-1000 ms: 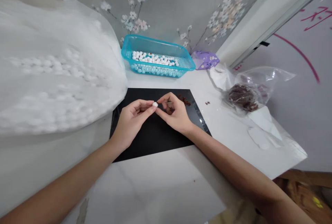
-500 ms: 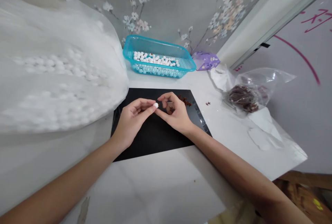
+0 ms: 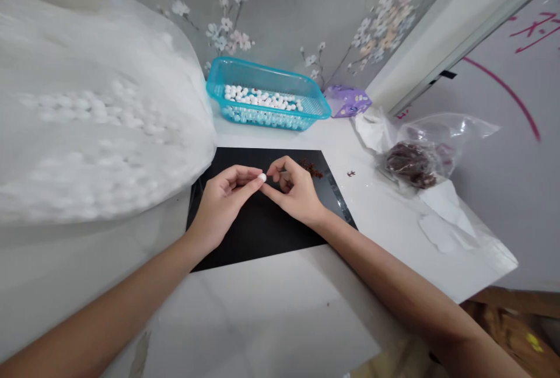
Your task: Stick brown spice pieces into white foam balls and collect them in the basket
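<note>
Between the thumb and fingertips of my left hand (image 3: 223,200) is a small white ball (image 3: 262,177). My right hand (image 3: 295,190) is close beside it on the right. Its thumb tip reaches to the ball's lower edge, and I cannot tell if it touches. The right index finger arches over, apart from the thumb, with nothing visible between them. Both hands are above a black mat (image 3: 262,238). Behind the right hand, a pile of small dark brown pieces (image 3: 311,168) lies on the mat, partly hidden by the fingers.
A blue plastic basket (image 3: 271,69) with many white balls stands at the back. Left is a big translucent bag (image 3: 100,115) full of white balls. A purple packet (image 3: 347,101), a clear bag of brown pieces (image 3: 411,165) and one loose brown piece (image 3: 350,174) are to the right.
Hardly anything differs. The right index fingertip has shifted very slightly; the left hand still pinches the white ball in the same place.
</note>
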`<state>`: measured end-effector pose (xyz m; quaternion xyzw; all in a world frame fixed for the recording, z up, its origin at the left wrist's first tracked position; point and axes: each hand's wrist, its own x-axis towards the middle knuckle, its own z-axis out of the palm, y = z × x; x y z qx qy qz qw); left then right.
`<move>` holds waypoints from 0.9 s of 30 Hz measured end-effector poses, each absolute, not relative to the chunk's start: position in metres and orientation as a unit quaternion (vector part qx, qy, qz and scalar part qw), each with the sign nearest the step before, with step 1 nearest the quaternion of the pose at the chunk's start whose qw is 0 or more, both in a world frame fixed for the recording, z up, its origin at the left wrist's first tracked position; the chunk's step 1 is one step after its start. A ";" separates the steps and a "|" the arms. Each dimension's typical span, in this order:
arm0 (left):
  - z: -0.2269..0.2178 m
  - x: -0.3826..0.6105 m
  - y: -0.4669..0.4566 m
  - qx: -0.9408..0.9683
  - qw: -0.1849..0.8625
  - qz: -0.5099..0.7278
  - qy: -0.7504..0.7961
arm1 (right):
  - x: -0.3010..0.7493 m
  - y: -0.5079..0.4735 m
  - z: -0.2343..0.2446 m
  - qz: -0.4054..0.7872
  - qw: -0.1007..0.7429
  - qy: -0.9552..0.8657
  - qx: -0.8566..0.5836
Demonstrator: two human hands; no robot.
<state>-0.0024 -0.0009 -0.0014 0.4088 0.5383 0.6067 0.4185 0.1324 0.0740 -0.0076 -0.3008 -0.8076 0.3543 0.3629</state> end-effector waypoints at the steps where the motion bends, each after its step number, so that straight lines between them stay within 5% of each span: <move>1: -0.001 -0.002 -0.001 0.408 0.417 0.607 0.539 | 0.132 0.074 -0.008 0.355 0.368 -0.805 -0.301; 18: -0.007 -0.005 0.000 0.344 0.444 0.633 0.534 | 0.131 0.078 -0.002 0.213 0.394 -0.847 -0.287; 23: -0.007 -0.006 -0.005 0.349 0.428 0.626 0.550 | 0.103 0.127 0.031 0.081 0.443 -0.820 -0.352; 27: -0.005 -0.006 -0.009 0.357 0.416 0.621 0.559 | 0.066 0.160 0.068 0.030 0.370 -0.812 -0.451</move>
